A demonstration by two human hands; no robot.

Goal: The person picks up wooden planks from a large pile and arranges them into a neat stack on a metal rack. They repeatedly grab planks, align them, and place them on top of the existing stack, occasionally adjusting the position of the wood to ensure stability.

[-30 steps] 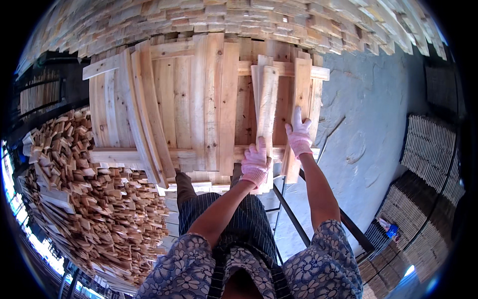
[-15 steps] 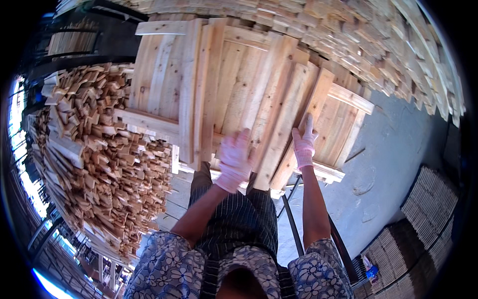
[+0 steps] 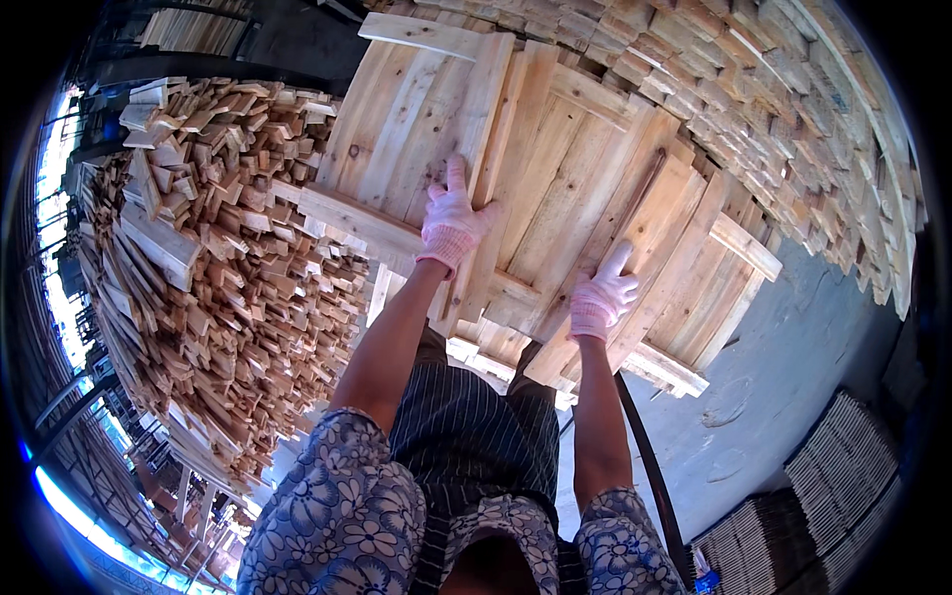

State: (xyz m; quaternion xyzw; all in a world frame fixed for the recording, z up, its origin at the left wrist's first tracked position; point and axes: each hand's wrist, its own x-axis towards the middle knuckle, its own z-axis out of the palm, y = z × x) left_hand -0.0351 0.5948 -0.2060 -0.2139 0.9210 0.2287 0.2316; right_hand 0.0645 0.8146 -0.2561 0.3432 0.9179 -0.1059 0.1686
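Several pale wooden boards lie side by side across crosspieces in front of me. My left hand (image 3: 453,220), in a pinkish white knitted glove, rests on a long board (image 3: 482,124) on the left, its forefinger stretched forward and its thumb spread to the right. My right hand (image 3: 602,297), gloved alike, lies on a tilted board (image 3: 659,223) at the right, fingers apart. Between the hands runs a wide board (image 3: 585,178), touched by neither. A crosspiece (image 3: 362,220) juts out below the left boards, and another crosspiece (image 3: 746,246) shows at the far right.
A high heap of wood offcuts (image 3: 228,268) stands at the left. Stacked timber (image 3: 734,109) rises behind the boards. Grey floor (image 3: 764,367) stretches to the right, with bundled slats (image 3: 843,456) at the lower right. A dark bar (image 3: 650,456) runs beside my right forearm.
My left hand has moved forward and left, onto the left boards. My right hand has shifted down and its grip on the narrow board has loosened. The whole view has turned slightly.
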